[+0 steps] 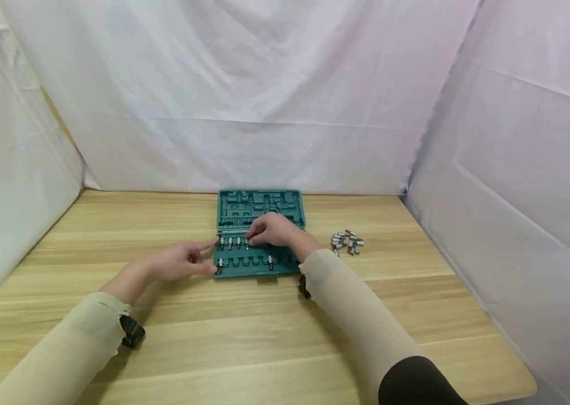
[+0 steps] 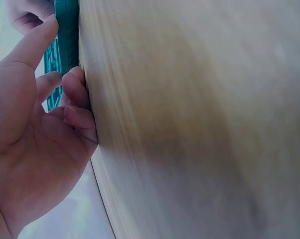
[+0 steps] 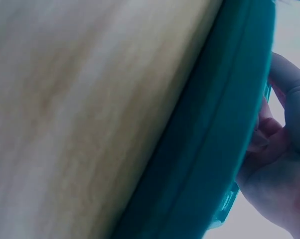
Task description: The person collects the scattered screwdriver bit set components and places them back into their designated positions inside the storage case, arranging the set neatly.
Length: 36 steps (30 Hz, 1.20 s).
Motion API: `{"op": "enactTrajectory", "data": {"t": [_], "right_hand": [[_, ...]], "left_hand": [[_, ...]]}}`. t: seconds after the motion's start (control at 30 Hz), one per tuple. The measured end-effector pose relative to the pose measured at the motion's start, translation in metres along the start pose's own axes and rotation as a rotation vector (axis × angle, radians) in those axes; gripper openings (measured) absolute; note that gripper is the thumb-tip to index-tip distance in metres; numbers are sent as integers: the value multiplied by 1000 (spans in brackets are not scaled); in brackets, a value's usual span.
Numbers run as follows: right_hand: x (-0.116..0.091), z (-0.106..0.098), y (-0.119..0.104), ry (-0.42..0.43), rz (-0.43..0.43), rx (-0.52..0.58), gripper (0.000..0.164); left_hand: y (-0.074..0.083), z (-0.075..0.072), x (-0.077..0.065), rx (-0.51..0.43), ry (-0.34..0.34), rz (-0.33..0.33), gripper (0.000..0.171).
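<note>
A green plastic tool case (image 1: 259, 270) lies opened out on the table, its moulded lid toward the back. My left hand (image 1: 176, 261) touches the case's left side, index finger near the hinge end and thumb at the front corner. Over the upper row, my right hand (image 1: 274, 229) pinches a small metal socket bit (image 1: 247, 243) between thumb and fingers. Several socket bits (image 1: 230, 243) stand in that row to its left. In the front row, one socket bit (image 1: 221, 265) sits at the left end and another (image 1: 271, 262) sits farther right. My right forearm hides the case's right part.
A loose cluster of several socket bits (image 1: 349, 242) lies on the wooden table (image 1: 244, 337), right of the case. White cloth (image 1: 244, 112) hangs behind the table and along both sides. Each forearm has a dark wrist camera (image 1: 132, 332) strapped to it.
</note>
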State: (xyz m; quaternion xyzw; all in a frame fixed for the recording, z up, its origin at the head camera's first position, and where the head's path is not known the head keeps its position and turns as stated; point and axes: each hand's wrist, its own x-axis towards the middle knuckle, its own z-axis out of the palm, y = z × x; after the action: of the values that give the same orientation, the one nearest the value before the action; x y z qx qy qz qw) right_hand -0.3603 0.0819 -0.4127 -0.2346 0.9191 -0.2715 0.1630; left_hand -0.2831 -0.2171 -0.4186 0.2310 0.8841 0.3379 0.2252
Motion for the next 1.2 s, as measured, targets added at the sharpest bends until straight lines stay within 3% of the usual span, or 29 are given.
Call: {"op": "enactTrajectory", "data": {"t": [1.2], "right_hand": [[-2,-2,-5,-7,60,42,8]], "left_hand": [[4,0,3,-8,-3,-13,90]]}}
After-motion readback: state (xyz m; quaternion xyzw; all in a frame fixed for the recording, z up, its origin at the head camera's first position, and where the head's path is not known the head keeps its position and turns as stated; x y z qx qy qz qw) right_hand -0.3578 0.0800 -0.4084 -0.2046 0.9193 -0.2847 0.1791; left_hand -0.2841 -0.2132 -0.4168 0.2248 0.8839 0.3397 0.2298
